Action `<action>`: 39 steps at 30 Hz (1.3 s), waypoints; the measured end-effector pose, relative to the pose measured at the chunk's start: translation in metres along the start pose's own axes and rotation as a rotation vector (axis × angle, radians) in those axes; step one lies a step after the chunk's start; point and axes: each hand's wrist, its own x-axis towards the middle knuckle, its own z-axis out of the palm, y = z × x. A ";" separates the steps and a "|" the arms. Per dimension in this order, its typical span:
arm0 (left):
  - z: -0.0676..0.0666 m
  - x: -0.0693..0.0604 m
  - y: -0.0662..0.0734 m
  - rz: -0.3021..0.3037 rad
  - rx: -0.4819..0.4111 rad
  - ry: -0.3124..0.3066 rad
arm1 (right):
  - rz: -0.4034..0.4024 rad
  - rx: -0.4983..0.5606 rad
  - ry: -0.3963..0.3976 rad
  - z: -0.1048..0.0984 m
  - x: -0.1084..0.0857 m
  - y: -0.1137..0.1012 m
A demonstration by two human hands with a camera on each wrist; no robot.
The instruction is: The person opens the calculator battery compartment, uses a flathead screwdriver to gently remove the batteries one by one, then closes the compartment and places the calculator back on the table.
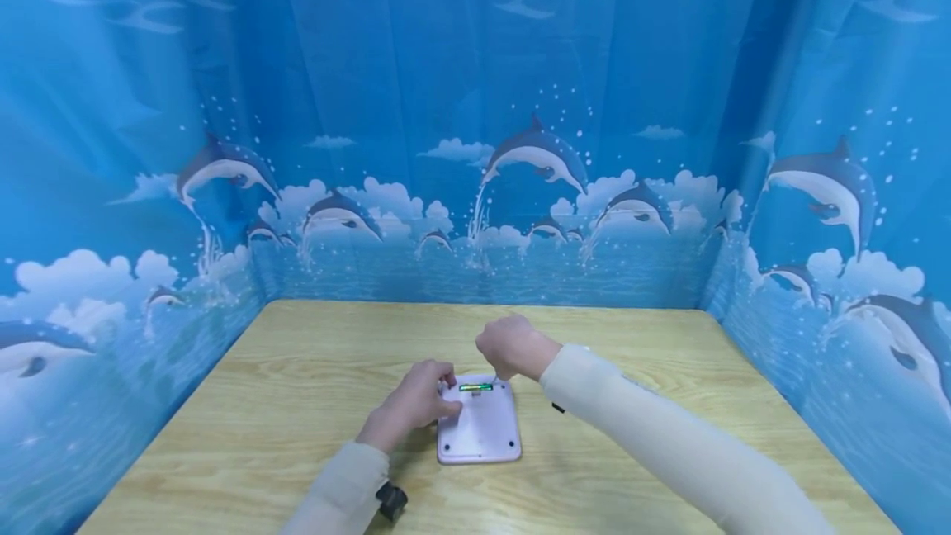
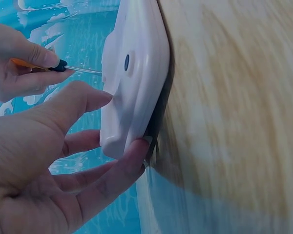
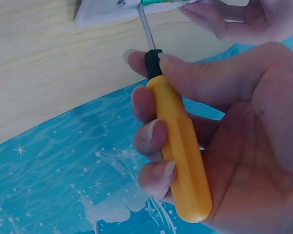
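A flat white device [image 1: 479,428] with pink edges and dark round feet lies on the table, its battery compartment uncovered. A green battery [image 1: 475,387] shows in that slot. My left hand [image 1: 418,395] grips the device's left far corner, thumb on the upper face and fingers at the rim, as the left wrist view shows. My right hand [image 1: 516,345] holds a screwdriver [image 3: 178,146] with a yellow handle and black collar, fingers wrapped round it. In the right wrist view the metal shaft reaches the end of the battery slot; its very tip is hard to make out.
The wood-grain table [image 1: 297,353] is enclosed by blue curtains [image 1: 475,106] printed with dolphins. A small black object [image 1: 559,408] lies right of the device, partly hidden by my right sleeve [image 1: 654,436]. A black wrist mount [image 1: 391,500] hangs at my left cuff.
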 end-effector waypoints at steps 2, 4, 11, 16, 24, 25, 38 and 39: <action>0.001 0.000 -0.001 0.001 -0.003 0.001 | -0.007 -0.002 -0.013 -0.001 0.003 0.001; 0.001 0.000 -0.002 0.004 -0.004 0.002 | -0.013 -0.005 -0.024 -0.002 0.007 0.000; 0.001 0.001 -0.002 0.022 0.004 0.004 | -0.021 -0.072 -0.057 -0.008 0.015 -0.005; 0.000 0.001 -0.001 0.017 -0.002 0.009 | -0.037 -0.035 -0.056 -0.005 0.020 0.004; 0.001 0.002 -0.001 -0.005 -0.015 0.000 | -0.084 0.257 -0.068 0.015 0.020 0.035; 0.001 0.002 -0.001 -0.014 -0.021 -0.002 | -0.097 0.287 -0.063 0.018 0.020 0.039; 0.000 0.000 -0.001 -0.045 -0.031 -0.012 | -0.294 0.636 0.023 0.070 0.012 0.071; 0.001 0.000 -0.001 -0.043 -0.035 -0.012 | -0.296 0.640 0.024 0.071 0.012 0.072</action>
